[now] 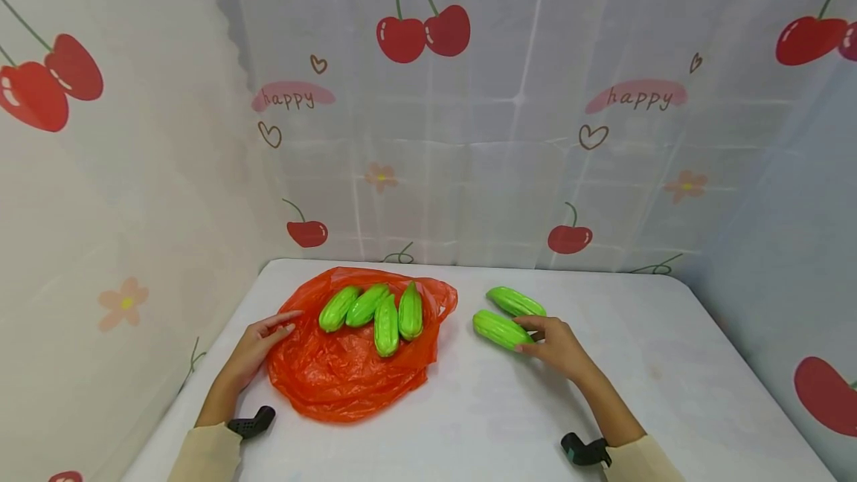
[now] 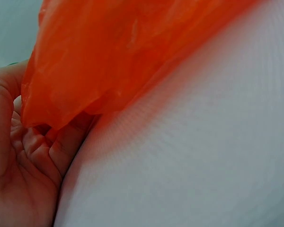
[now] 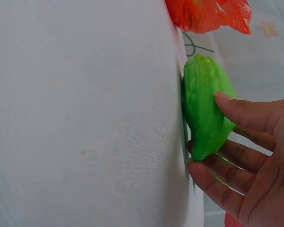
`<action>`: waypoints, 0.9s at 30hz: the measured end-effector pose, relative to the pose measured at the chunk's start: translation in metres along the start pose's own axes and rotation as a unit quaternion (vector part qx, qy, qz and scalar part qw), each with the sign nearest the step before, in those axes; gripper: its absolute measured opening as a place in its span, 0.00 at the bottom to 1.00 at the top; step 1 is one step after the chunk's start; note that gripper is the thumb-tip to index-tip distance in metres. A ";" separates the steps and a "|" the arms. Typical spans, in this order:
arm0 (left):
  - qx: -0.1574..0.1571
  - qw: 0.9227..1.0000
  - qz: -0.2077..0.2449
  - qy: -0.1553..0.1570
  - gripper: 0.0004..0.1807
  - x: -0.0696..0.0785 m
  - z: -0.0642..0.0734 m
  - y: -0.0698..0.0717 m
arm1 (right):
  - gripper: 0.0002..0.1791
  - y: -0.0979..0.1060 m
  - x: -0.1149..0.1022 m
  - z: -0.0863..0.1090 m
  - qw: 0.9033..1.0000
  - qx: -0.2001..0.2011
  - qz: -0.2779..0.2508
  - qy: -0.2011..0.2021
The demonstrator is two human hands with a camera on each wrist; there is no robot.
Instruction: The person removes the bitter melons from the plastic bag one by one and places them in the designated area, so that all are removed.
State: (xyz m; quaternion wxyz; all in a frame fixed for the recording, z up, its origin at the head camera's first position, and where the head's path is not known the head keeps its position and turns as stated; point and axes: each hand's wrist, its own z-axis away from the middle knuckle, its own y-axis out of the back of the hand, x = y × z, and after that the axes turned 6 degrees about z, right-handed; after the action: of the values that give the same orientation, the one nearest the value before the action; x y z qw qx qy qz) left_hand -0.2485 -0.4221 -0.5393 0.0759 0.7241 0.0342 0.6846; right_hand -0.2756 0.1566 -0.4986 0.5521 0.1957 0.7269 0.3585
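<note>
A red plastic bag [image 1: 335,385] lies spread on the left of the table with several bright green bitter melons [image 1: 386,327] on it. My left hand [image 1: 251,352] is at the bag's left edge; in the left wrist view the thin plastic passes between thumb and curled fingers, and the fingertips are hidden behind it. To the right of the bag, my right hand [image 1: 559,348] pinches the end of a ridged bitter melon [image 3: 206,104] between thumb and fingers, low over the table. Another bitter melon [image 1: 515,301] lies just behind that one.
The white table [image 1: 669,393] meets a hanging cloth [image 1: 469,169] printed with cherries at the back and both sides. A black wrist camera [image 1: 253,422] sits on the left wrist, another wrist camera [image 1: 582,451] on the right.
</note>
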 end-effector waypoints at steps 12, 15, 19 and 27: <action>0.002 1.000 -0.006 0.010 0.26 0.002 0.001 -0.001 | 0.27 0.005 -0.002 0.002 1.000 -0.005 -0.003 0.004; 0.004 1.000 -0.007 0.010 0.26 0.002 0.001 -0.001 | 0.27 0.006 -0.003 0.002 1.000 -0.007 -0.007 0.008; 0.002 1.000 -0.009 0.009 0.26 0.001 0.002 0.000 | 0.26 0.007 -0.004 0.002 1.000 -0.008 -0.006 0.006; -0.001 1.000 -0.009 0.007 0.26 0.003 0.002 0.000 | 0.25 0.012 -0.008 0.003 1.000 -0.002 0.013 0.006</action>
State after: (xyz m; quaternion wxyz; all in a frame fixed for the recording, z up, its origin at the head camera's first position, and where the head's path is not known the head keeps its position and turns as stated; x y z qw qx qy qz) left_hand -0.2466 -0.4219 -0.5368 0.0826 0.7185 0.0402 0.6894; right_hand -0.2720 0.1597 -0.4848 0.5435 0.2024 0.7267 0.3681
